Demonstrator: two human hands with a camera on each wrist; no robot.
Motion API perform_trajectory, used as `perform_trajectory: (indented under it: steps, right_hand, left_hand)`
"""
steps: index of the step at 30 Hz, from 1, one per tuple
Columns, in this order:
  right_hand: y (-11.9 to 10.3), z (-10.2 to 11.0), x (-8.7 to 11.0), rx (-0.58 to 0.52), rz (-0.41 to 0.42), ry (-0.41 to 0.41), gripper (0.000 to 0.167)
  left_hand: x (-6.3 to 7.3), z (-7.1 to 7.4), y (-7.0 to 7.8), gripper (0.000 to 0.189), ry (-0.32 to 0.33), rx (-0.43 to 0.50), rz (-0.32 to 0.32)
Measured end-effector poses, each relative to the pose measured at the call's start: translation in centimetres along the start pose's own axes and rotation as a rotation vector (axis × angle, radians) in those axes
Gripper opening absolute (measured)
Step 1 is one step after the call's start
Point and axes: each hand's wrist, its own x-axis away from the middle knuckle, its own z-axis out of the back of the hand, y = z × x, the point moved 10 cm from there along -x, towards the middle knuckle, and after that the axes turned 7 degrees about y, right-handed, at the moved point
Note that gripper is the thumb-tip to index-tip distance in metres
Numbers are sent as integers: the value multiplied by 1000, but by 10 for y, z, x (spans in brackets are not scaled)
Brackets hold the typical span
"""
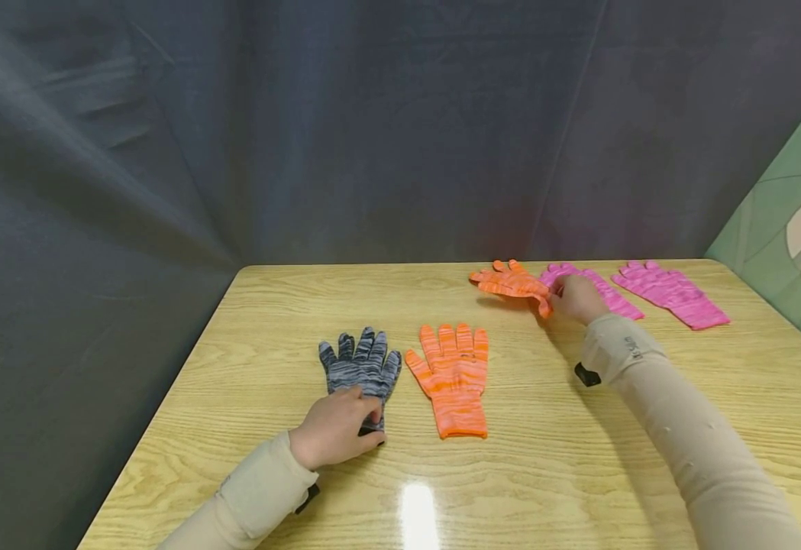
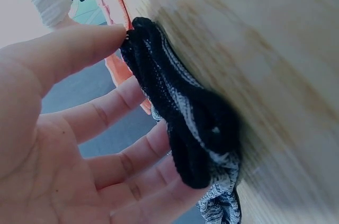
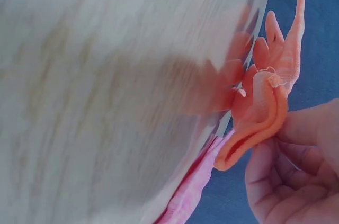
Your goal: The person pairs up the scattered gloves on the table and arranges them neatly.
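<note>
My left hand [image 1: 340,429] is at the cuff of a grey and black knit glove [image 1: 362,367] lying fingers-away on the table. In the left wrist view, thumb and fingers close around the bunched black cuff [image 2: 185,113]. At the back right, my right hand [image 1: 577,298] pinches the cuff of an orange knit glove [image 1: 510,283] between thumb and index finger. The right wrist view shows this orange glove [image 3: 265,97] raised off the tabletop, its cuff opening facing the camera. Between the hands a second orange glove [image 1: 458,382] lies flat, just right of the grey one.
Two pink gloves lie at the back right: one pink glove [image 1: 613,294] partly behind my right hand, the other pink glove [image 1: 671,294] further right. The wooden table [image 1: 269,321] meets a dark curtain [image 1: 400,137] behind and at left. A green patterned panel [image 1: 778,229] stands at right.
</note>
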Motion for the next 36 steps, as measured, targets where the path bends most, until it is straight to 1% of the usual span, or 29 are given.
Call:
perform_trajectory:
  steps: [5, 13, 25, 36]
  right_hand:
    - [-6, 6, 1, -8, 30, 29, 16]
    - [-9, 13, 3, -30, 30, 69, 16]
    - [-16, 29, 8, -68, 65, 171, 14]
    - [-10, 29, 10, -68, 1, 161, 15]
  left_hand:
    - [1, 0, 0, 19, -2, 1, -4]
    - [1, 1, 1, 19, -3, 3, -9]
    - [1, 1, 1, 19, -6, 3, -9]
    - [0, 0, 1, 19, -4, 3, -11]
